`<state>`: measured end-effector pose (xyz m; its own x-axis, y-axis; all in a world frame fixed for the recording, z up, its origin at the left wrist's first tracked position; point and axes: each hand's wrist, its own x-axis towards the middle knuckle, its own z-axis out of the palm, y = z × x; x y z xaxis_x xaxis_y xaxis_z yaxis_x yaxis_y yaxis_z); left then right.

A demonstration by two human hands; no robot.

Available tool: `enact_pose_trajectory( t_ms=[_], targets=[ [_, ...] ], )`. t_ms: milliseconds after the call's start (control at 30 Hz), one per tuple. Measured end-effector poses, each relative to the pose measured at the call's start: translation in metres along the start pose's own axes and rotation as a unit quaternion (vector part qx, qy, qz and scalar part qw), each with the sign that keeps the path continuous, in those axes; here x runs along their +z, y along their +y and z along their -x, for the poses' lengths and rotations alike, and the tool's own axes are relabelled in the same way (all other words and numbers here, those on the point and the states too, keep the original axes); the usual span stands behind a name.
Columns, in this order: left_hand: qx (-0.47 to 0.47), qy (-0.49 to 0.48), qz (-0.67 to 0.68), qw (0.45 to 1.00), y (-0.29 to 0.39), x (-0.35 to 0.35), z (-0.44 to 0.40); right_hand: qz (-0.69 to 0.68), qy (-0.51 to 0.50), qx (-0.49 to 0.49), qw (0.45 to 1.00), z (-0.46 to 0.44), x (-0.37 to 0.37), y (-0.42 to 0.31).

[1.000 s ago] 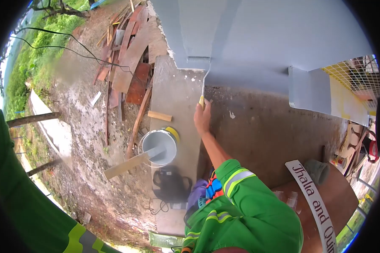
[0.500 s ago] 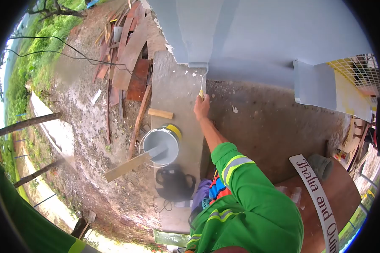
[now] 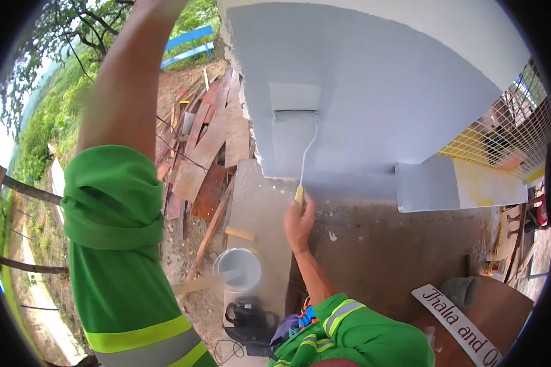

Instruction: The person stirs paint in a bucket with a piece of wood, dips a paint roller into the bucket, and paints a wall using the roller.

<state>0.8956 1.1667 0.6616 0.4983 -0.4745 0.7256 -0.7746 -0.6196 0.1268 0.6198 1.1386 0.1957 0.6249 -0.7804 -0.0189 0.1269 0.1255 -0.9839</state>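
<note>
My right hand [image 3: 300, 221] is closed around the yellow handle of a paint roller [image 3: 296, 114]. The roller's sleeve lies flat against the grey-painted wall [image 3: 373, 92], above the wall's lower edge, and a lighter grey band of paint shows around it. My left arm stretches up along the left side in a green sleeve, and its hand is cut off by the top of the view. Below my right hand, to the left, stands a bucket [image 3: 255, 269] of grey paint with a wooden board [image 3: 196, 284] dipping into it.
A small wood block [image 3: 240, 233] and a black bag [image 3: 251, 318] lie on the concrete ledge. Scrap planks [image 3: 208, 159] are piled at the wall's left corner. At right are a white metal grille [image 3: 502, 131] and a lettered sign [image 3: 456, 324]. A blue bench [image 3: 190, 43] stands behind.
The roller has moved up the wall from its bottom edge, still in my right hand. My left arm has risen into view on the left. The view has tilted upward.
</note>
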Motion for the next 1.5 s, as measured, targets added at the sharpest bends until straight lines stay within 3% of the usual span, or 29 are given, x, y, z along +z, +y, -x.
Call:
enact_pose_trajectory(
  t_ms=[33, 167, 300, 467, 600, 733, 833, 1000, 1067, 1300, 1400, 1500],
  targets=[
    [-0.055, -0.054, 0.016, 0.997, 0.02, -0.017, 0.009, 0.022, -0.009, -0.038, 0.999, -0.008, 0.002, -0.008],
    [0.046, 0.077, -0.037, 0.995, -0.003, 0.014, 0.007, 0.018, -0.03, -0.13, 0.991, -0.032, 0.02, -0.08],
    [-0.056, -0.032, -0.083, 0.994, -0.002, 0.01, -0.002, 0.004, -0.039, -0.178, 0.983, -0.051, 0.034, -0.107],
    [-0.028, -0.038, -0.098, 0.994, -0.005, 0.01, -0.004, -0.002, -0.042, -0.244, 0.969, -0.067, 0.053, -0.133],
    [-0.01, -0.043, -0.125, 0.991, -0.005, 0.007, -0.006, -0.073, -0.066, -0.18, 0.979, -0.048, 0.062, -0.159],
    [-0.027, -0.021, -0.04, 0.999, 0.013, -0.009, 0.002, -0.116, -0.079, -0.144, 0.98, -0.035, 0.068, -0.144],
    [-0.064, -0.052, -0.033, 0.996, 0.022, -0.018, 0.002, -0.053, -0.045, -0.274, 0.959, -0.045, 0.086, -0.139],
    [-0.05, -0.033, -0.034, 0.998, 0.023, -0.018, 0.004, -0.047, -0.067, -0.175, 0.981, -0.044, 0.105, -0.127],
    [-0.075, -0.071, -0.024, 0.994, 0.025, -0.024, -0.002, -0.065, -0.062, -0.156, 0.984, -0.039, 0.109, -0.117],
    [-0.043, -0.036, -0.093, 0.994, 0.01, 0.0, -0.01, -0.053, -0.071, -0.172, 0.981, -0.045, 0.126, -0.121],
    [-0.102, -0.098, -0.046, 0.989, 0.026, -0.019, -0.006, -0.033, -0.058, -0.216, 0.974, -0.042, 0.123, -0.094],
    [-0.057, -0.058, -0.063, 0.995, 0.022, -0.017, 0.0, -0.033, -0.071, -0.21, 0.975, -0.041, 0.123, -0.1]
  ],
)
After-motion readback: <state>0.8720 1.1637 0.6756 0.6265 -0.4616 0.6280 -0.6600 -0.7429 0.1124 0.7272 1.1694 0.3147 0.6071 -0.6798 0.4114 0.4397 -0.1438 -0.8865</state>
